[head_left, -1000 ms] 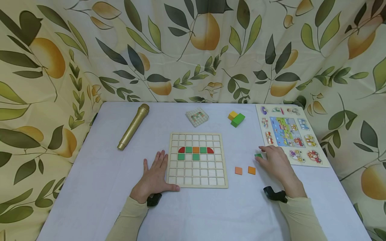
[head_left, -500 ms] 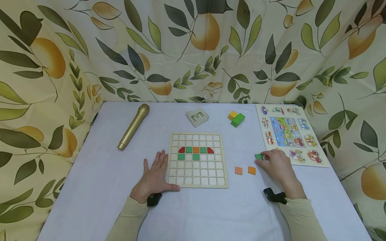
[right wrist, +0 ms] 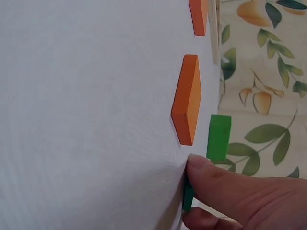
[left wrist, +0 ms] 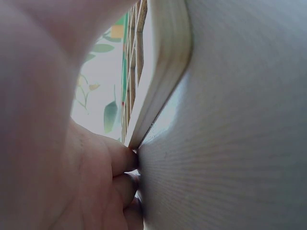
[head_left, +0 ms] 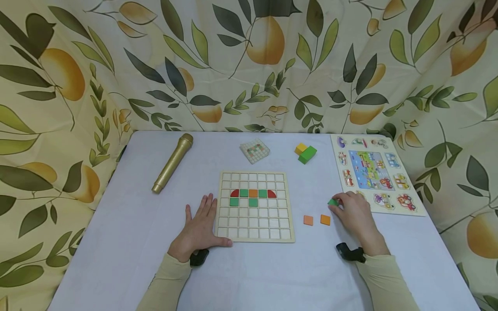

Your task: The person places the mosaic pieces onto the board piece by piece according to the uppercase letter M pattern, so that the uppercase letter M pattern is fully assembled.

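A small green square wooden tile, partly hidden by fingers, is pinched by the right hand; the pale wooden grid board is steadied by the flat, relaxed left hand.

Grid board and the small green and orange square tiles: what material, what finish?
Pale square grid board: looks like unpainted light wood, matte; the left wrist view shows a thick, smooth, rounded pale edge, grain not clear. Small green square tile pinched by the right hand and the orange square tiles: probably painted wood, flat opaque colour, crisp edges, no gloss. Plastic cannot be ruled out.
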Available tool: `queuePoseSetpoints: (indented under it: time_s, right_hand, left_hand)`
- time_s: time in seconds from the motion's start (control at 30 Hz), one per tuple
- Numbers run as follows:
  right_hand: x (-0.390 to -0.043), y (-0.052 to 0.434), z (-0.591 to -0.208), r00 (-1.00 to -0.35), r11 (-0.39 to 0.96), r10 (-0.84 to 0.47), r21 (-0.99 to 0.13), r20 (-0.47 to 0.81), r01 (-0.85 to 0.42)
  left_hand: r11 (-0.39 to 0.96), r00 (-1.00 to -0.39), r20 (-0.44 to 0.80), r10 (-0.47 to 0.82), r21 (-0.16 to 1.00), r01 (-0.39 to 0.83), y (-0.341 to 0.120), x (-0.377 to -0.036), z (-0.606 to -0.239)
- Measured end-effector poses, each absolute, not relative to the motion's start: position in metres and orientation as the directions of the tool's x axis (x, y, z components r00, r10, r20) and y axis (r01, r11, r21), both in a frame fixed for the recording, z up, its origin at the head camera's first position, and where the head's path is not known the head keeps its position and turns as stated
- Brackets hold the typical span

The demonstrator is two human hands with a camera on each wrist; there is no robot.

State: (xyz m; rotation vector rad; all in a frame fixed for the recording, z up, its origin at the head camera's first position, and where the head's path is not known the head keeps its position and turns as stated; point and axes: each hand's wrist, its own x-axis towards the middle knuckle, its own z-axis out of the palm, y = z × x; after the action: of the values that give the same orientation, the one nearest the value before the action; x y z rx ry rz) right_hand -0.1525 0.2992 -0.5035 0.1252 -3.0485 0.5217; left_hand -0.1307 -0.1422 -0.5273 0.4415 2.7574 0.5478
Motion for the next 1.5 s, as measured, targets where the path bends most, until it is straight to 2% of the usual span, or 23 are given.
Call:
queuePoseSetpoints:
  time_s: [0.5, 1.03, 1.3, 1.5]
  right_hand:
    - [-0.152, 0.293, -0.507, -0.990, 0.930, -0.076, -0.351, 0.117, -0.112]
    - [-0.166, 0.262, -0.495, -0.977, 0.843, -0.132, -0.499, 0.167, -0.199]
    - [-0.177, 0.238, -0.494, -0.950, 0.814, -0.222, -0.494, 0.222, -0.306]
    - [-0.181, 0.218, -0.494, -0.937, 0.790, -0.278, -0.506, 0.210, -0.347]
  left_hand:
    - [0.878, -0.912, -0.220, 0.345, 0.420, 0.230, -0.141, -0.131, -0.527]
    - [0.879, -0.915, -0.208, 0.347, 0.411, 0.240, -0.142, -0.130, -0.526]
    - [0.880, -0.915, -0.206, 0.347, 0.408, 0.241, -0.141, -0.130, -0.526]
    - [0.881, -0.914, -0.210, 0.346, 0.408, 0.240, -0.141, -0.130, -0.526]
